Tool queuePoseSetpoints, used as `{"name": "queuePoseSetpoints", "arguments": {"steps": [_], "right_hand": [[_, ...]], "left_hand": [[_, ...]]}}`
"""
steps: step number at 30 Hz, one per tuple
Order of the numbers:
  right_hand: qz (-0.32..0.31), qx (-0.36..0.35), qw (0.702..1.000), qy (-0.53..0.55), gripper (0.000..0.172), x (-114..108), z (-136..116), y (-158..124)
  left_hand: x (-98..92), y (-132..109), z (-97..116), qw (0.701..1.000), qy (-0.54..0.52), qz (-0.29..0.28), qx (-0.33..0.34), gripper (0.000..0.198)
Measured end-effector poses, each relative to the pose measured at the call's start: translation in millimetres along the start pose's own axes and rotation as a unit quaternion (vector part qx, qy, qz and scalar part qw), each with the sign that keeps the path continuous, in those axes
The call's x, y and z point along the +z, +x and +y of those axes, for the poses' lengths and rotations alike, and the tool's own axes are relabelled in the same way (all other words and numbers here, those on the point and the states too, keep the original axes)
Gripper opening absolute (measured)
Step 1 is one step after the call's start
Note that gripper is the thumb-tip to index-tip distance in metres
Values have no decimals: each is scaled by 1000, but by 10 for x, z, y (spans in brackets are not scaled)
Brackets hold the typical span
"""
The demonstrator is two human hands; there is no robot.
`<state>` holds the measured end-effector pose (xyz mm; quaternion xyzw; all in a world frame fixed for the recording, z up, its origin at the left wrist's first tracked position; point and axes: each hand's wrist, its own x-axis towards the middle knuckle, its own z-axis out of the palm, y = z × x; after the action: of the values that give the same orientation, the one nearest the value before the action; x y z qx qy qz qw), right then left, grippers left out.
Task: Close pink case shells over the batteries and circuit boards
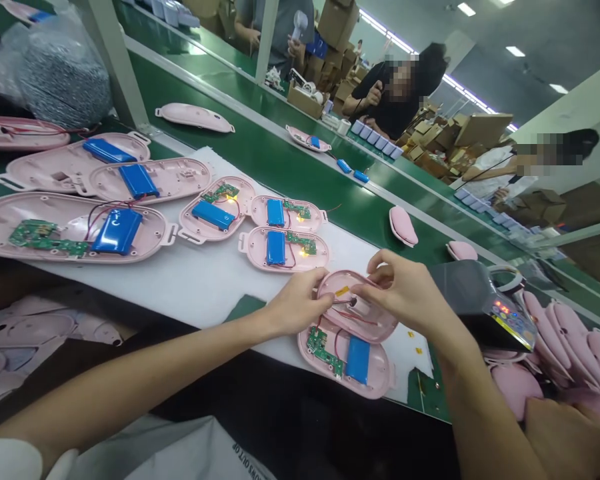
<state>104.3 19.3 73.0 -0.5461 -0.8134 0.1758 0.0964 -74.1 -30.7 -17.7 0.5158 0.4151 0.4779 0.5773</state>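
My left hand (300,300) pinches the left edge of a small pink shell (375,321), its thumb on the inner side. My right hand (397,283) has its fingers closed at the shell's upper right edge, with a fingertip near a yellow tape piece (342,291). Thin red wires run inside this shell. Just below it, partly covered, lies another pink shell (380,373) with a green circuit board (325,350) and a blue battery (358,360).
More pink shells with boards and batteries (117,231) lie left on the white mat (205,293). A dark tape dispenser (480,300) with red digits stands right, beside stacked pink pieces (545,333). Across the green conveyor (260,160), people handle items.
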Motion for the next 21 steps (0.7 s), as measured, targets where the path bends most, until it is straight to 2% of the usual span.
{"name": "queuePoseSetpoints", "arguments": {"steps": [2,4,7,9,10,12,14,16,18,20,21], "right_hand": [[-7,-49,998,30,21,-13,37,-10],[18,-78,996,31,16,5,58,-43],[103,-145,984,-2,10,74,51,-197],[198,-231,951,-65,8,170,15,-401],[238,-273,927,-100,9,241,-9,-529],[284,-321,893,-139,9,427,-50,-795],[302,-324,887,-129,6,649,-52,-1013],[328,-306,889,-94,10,863,-3,-1146],[348,-294,888,-59,20,1043,81,-1232],[372,-250,893,-31,36,1191,177,-1347],[392,-206,897,-13,46,1255,224,-1432]], "left_hand": [[-7,15,18,999,28,-13,32,18],[0,28,35,997,30,-33,59,24],[18,-6,34,993,60,-35,98,22],[-13,-83,41,985,116,-39,126,15],[-52,-133,60,977,152,-60,138,14],[-169,-221,152,946,241,-152,153,26],[-282,-245,312,894,331,-274,129,49],[-306,-156,498,844,399,-353,68,68],[-187,43,648,822,446,-353,8,79],[51,277,719,804,489,-337,-37,75],[188,376,725,789,506,-342,-59,67]]}}
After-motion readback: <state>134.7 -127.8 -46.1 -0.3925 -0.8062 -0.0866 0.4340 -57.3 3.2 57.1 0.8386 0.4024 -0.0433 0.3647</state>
